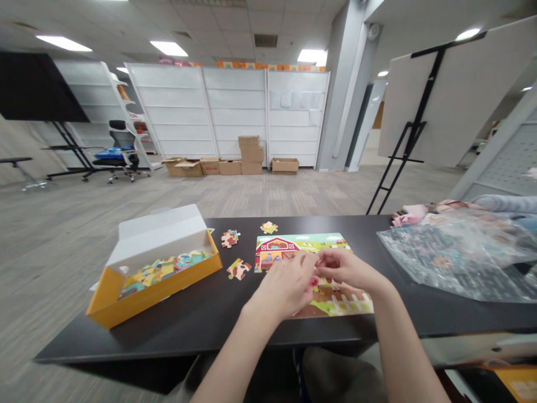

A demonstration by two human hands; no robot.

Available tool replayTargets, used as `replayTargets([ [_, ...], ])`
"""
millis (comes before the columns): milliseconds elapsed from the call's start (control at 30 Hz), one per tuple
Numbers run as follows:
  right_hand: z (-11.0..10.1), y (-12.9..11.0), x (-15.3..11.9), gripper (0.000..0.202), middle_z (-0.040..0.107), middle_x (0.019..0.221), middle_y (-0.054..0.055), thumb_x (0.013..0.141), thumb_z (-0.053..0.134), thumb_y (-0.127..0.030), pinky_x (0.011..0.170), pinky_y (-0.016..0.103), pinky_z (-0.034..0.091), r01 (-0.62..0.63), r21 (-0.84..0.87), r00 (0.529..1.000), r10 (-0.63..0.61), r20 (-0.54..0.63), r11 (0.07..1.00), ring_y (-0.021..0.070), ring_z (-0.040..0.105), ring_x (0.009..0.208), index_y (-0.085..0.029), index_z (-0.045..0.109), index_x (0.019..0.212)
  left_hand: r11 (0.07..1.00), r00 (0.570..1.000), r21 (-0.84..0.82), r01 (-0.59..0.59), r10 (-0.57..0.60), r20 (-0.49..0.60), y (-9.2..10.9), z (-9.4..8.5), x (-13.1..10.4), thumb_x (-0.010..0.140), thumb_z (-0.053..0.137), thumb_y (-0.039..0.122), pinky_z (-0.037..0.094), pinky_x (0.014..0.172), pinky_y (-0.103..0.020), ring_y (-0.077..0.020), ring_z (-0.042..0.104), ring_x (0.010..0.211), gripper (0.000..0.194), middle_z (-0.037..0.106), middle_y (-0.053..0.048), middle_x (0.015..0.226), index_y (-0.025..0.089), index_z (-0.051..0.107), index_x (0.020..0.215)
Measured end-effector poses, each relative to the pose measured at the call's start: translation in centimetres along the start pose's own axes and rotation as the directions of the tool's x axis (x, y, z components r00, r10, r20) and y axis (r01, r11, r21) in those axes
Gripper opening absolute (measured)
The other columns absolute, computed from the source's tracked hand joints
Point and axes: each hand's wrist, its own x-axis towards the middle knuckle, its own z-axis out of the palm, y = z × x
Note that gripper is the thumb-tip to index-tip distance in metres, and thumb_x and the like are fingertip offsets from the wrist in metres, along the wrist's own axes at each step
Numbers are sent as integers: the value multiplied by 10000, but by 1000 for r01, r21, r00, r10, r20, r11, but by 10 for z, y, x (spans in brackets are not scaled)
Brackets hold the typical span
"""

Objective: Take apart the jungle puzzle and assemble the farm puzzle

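Observation:
A farm jigsaw puzzle [352, 305] with a red barn and a white fence lies largely assembled on the black table. Over its middle, my left hand [289, 282] bends its fingers down close to the surface. Beside it, my right hand [350, 270] pinches thumb and forefinger together, the tips almost meeting the left fingers. Whatever is between the fingertips is hidden. Left of the puzzle lie a loose brown-and-white puzzle piece [239, 270], a second loose piece [230, 238] behind it, and a yellow-green piece [269, 227] near the far edge.
An open yellow box [168, 289] with several puzzle pieces inside stands at the left, its white lid raised. Clear plastic wrapping [457, 263] and folded cloth [413, 215] cover the right side. Beyond the table are cardboard boxes [251, 154] and a display stand [413, 131].

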Motion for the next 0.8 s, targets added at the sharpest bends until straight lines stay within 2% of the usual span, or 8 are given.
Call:
replayTargets([
  [100,-8,8,-1,468,670,703,10,746,778,-564,501,226,407,-44,39,995,47,-93,998,114,550,560,-162,663,957,1000,998,-15,-15,14,-65,0,4,3,927,531,193,540,825,-364,-263,648,1045,248,627,-97,1182,180,505,1174],
  [167,-16,14,-3,498,661,706,8,732,773,-588,495,225,414,-45,52,977,55,-205,998,114,542,561,-165,655,968,999,996,-28,-37,35,-80,0,6,1,941,544,209,528,874,-360,-255,636,1078,176,640,-92,1158,175,545,1114],
  [233,-23,19,-5,502,653,698,7,720,765,-599,468,218,391,-49,22,943,54,-328,999,111,524,550,-171,649,956,997,998,-50,-59,58,-29,-1,9,-4,943,612,330,527,867,-361,-254,648,1036,178,668,-74,1088,183,591,1041],
  [333,-31,25,-7,484,639,653,0,712,746,-591,414,207,315,-102,-39,897,75,-435,994,105,484,506,-175,646,938,992,990,-92,-90,99,96,-2,14,-12,824,736,573,532,826,-366,-266,671,964,415,700,-55,989,196,656,979],
  [400,-33,29,-7,452,642,635,0,713,733,-567,417,208,313,-116,-51,890,81,-449,992,109,488,499,-177,641,922,990,984,-101,-97,111,137,-3,18,-16,787,764,596,533,832,-370,-275,673,977,458,710,-64,999,199,691,1003],
  [567,-31,37,-3,381,687,655,25,709,723,-498,503,236,401,-81,-67,913,47,-406,994,126,545,525,-168,632,878,993,985,-98,-72,86,148,-5,19,-20,879,705,488,534,834,-356,-262,667,1003,339,709,-77,1039,197,716,1051],
  [800,-33,43,-7,352,715,705,35,738,699,-476,496,224,358,-112,-95,890,58,-452,989,122,527,545,-175,628,906,992,982,-109,-64,82,168,-13,14,-23,882,700,468,534,852,-357,-255,656,1015,317,699,-71,1052,193,712,1040],
])
